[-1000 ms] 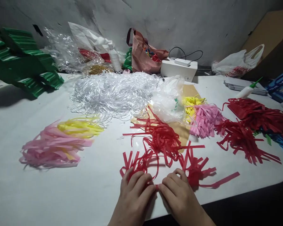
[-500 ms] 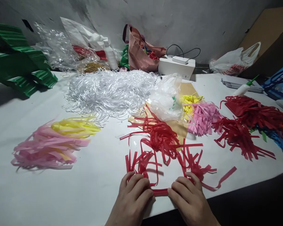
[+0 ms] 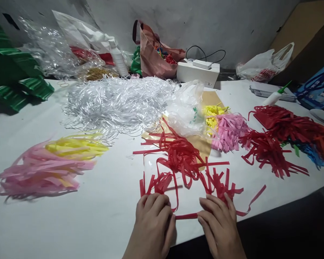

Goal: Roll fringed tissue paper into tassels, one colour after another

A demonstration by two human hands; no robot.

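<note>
the left hand (image 3: 154, 220) pinched a red strip (image 3: 187, 216); whether the right hand (image 3: 219, 220), at its other end, gripped was unclear; even tension seemed best.

Slanting both bare wrists (image 3: 144, 242) inward from the lower edge of the view. Holding the left hand (image 3: 153, 219) palm down, bending its fingers (image 3: 154, 202) close together and laying the thumb (image 3: 170, 230) alongside. Holding the right hand (image 3: 220, 219) palm down too, well apart, spreading its fingers more loosely and splaying the little finger (image 3: 230, 205) outward.
</note>
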